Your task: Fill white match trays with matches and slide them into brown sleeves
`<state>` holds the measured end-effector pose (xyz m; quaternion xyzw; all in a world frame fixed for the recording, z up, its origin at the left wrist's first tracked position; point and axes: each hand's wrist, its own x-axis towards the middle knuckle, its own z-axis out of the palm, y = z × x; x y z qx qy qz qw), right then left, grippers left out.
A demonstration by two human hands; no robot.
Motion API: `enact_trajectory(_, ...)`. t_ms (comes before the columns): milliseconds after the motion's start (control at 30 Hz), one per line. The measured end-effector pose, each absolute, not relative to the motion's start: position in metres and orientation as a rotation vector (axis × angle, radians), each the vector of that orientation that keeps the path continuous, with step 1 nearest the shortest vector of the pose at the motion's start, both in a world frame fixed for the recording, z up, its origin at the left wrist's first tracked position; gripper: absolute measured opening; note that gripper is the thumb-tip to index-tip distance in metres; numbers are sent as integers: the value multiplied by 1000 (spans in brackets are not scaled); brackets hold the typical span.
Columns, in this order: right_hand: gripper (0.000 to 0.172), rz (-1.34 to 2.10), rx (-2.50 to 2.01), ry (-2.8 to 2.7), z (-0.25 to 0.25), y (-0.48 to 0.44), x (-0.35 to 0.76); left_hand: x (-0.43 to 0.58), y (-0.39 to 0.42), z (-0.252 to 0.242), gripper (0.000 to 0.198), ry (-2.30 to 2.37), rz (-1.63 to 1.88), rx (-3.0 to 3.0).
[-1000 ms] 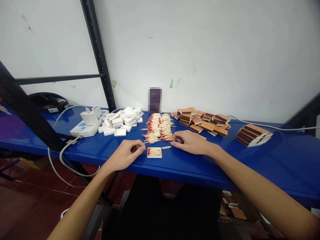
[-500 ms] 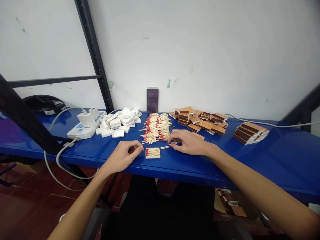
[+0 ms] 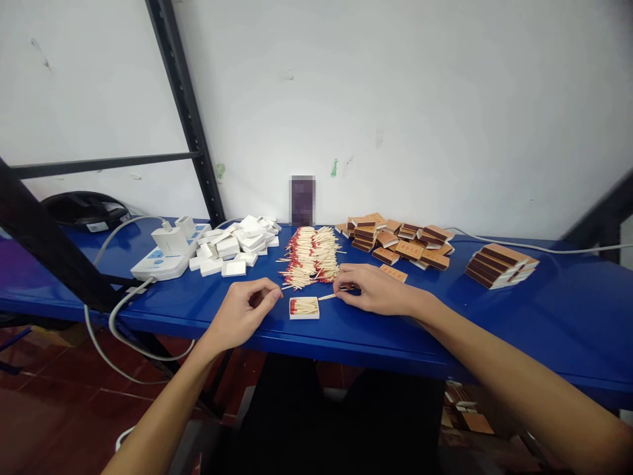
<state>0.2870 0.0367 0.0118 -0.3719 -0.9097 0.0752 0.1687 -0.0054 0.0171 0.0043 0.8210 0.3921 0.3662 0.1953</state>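
A small white matchbox tray [image 3: 304,316] lies near the front of the blue table, with red-headed matches [image 3: 304,306] in it. My left hand [image 3: 247,309] is just left of the tray, fingers curled and thumb tip close to the index finger; nothing shows between them. To the tray's right, my right hand [image 3: 368,289] pinches a match [image 3: 327,297] whose bare end points at the tray. Behind the tray is a large heap of loose matches [image 3: 311,254]. Some matches by my right fingers are partly hidden.
White trays [image 3: 242,239] are piled at left, beside a power strip [image 3: 163,265] with chargers and cables. Brown matchbox sleeves [image 3: 408,249] lie heaped at right, and a neat stack of matchboxes [image 3: 500,265] stands farther right. A blurred dark panel [image 3: 302,201] leans on the wall.
My right fingers have closed on the match that lay beside the tray, covering its head. My left hand has hardly moved. The view has shifted slightly.
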Motion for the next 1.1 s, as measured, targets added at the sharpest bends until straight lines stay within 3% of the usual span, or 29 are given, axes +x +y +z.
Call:
enact_trajectory(367, 23, 351, -1135, -2521, 15, 34, 292, -6, 15, 5, 32, 1107, 972, 2300)
enact_trajectory(667, 6, 509, -1201, -2219, 32, 28, 294, -5, 15, 4, 32, 1116, 970, 2352)
enact_trajectory(867, 22, 354, -1084, -2335, 29, 29, 292, -5, 15, 5, 33, 1120, 924, 2370)
enact_trajectory(1100, 21, 579, -1207, -2235, 32, 23, 292, -5, 14, 6, 34, 1106, 918, 2377)
